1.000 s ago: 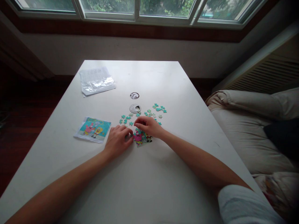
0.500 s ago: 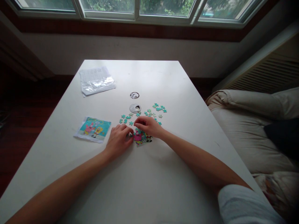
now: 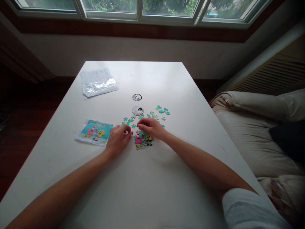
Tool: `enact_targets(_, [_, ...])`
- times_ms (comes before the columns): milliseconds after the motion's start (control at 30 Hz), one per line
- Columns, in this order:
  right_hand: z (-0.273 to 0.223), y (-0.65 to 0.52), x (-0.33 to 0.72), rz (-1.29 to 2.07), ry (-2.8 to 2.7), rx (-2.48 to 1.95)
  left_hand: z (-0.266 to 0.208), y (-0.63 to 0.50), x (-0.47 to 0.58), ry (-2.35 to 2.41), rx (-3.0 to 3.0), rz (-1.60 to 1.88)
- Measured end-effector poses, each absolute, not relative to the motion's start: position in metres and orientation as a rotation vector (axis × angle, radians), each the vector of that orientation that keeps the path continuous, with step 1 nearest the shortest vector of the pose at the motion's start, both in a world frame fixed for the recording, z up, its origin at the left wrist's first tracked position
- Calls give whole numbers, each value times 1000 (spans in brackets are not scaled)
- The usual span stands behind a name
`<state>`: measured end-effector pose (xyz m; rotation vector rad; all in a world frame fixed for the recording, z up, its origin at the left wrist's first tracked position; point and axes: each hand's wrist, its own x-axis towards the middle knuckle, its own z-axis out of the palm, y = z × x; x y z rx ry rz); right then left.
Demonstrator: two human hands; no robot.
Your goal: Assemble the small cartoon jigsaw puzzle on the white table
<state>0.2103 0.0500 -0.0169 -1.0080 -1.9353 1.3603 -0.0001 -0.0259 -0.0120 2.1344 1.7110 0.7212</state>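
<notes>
Between my hands lies a partly joined jigsaw puzzle (image 3: 142, 140), showing a pink figure and a yellow one. My left hand (image 3: 118, 137), just left of it, pinches a small pink puzzle piece (image 3: 132, 133) between thumb and finger. Above the joined part hovers my right hand (image 3: 152, 127), its fingers curled together at the top edge; whatever they hold, if anything, is hidden. Loose teal and pale green puzzle pieces (image 3: 152, 115) are scattered beyond both hands. A picture packet (image 3: 96, 132) with the same cartoon figures rests left of my left hand.
A clear plastic bag with paper (image 3: 98, 83) lies at the back left of the white table (image 3: 147, 187). Two round inserts, one being a grey disc (image 3: 134, 110), sit in the tabletop. A beige sofa (image 3: 238, 136) stands along the right side.
My left hand has drawn back slightly left from the joined puzzle, and the pink piece now shows in its fingers. The joined part has shifted a little left. My right hand has barely moved.
</notes>
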Motion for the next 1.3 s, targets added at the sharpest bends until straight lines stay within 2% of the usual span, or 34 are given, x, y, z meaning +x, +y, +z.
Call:
enact_targets(433, [-21,51,207,1454,-1848,-925,-16,-18,1,1689,1930,869])
enact_targets(967, [-22,51,204,1444,-1861,-920,-16,-21,7,1705,2230,718])
enact_targets(1300, [-23,51,205,1468,-1848,-913,-15,-19,0,1696,2184,740])
